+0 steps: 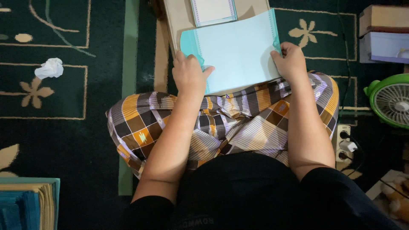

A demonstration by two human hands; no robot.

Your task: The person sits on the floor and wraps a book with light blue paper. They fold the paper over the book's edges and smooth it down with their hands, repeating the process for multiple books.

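Both hands grip one pale blue sheet [238, 51], which lies tilted on a beige board [181, 19] propped over the lap, its near edge touching the checked sarong [238, 123]; left hand [188, 73] clamps the left edge with thumb on top and fingers curled under, right hand [291, 61] pinches the right edge near its upper corner, fingers bunched. Darker teal strips run along both side edges under the fingers. Judgement: the step reads as squaring or folding the sheet, and it would go best with both grips kept near the edges, the paper held flat on the board, and the two sides brought level before any crease is pressed. Forearms run forward from the body roughly parallel, elbows out over the knees, wrists bent slightly down; person sits cross-legged on a dark green carpet [85, 140] with cream flower pattern. Second, white-and-blue sheet [213, 10] lies higher on the board, partly under the blue one's far edge or just beside it, cannot tell which. Stack of blue and cream paper [27, 204] at lower left, well apart. Green fan [391, 101] and a power strip [344, 142] at right. Crumpled white paper ball [50, 68] on carpet at left
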